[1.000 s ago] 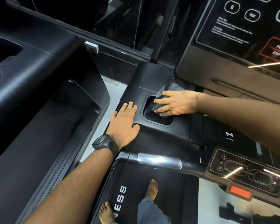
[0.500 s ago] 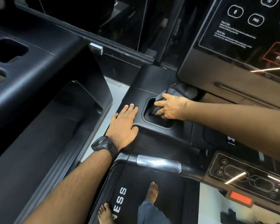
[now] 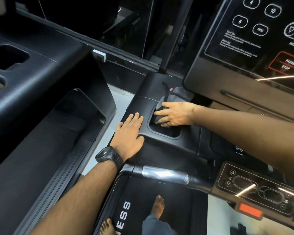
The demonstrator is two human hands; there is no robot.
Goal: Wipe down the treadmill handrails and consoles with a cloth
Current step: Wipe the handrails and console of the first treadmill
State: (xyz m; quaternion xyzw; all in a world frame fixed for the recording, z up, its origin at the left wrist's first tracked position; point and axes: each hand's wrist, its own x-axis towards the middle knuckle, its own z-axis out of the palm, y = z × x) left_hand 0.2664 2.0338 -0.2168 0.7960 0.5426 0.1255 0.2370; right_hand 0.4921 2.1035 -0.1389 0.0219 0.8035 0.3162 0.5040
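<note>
Wiping stage in hand: the side pocket of the console, judged from where the cloth sits.

Neighbouring treadmill (image 3: 32, 73) fills the left of view, black, apart from the work area across a strip of pale floor. Display panel (image 3: 244, 48) stands upper right, glossy, with numbered keys and a red-outlined PAUSE/STOP key. Belt (image 3: 159, 192) lies below, two bare feet on it.

Side housing (image 3: 159, 146), matte black, lies left of the display panel and below it. Handrail (image 3: 165, 173) with its chrome grip section runs across just beneath it, nothing touching it. Lower keypad (image 3: 255, 185) sits at the handrail's right end.

Recess (image 3: 166, 132) is sunk into the housing top, rounded-rectangular.

Left hand (image 3: 129, 133): flat on the housing just left of the recess, fingers straight and close together, bracing. Right hand (image 3: 175, 114): fingers curled over the cloth (image 3: 173, 96), pressing it into the far end of the recess. The grey cloth bunches out behind the hand toward the base of the display panel. Black watch (image 3: 109, 156) on the left wrist.

Judgement: task is partway at most, with handrail, keypad and display panel not yet seen under the cloth. The next move calls for dragging the cloth along the recess floor and walls toward the near edge, fingers pushed down into the corners, then lifting out onto the rim.
</note>
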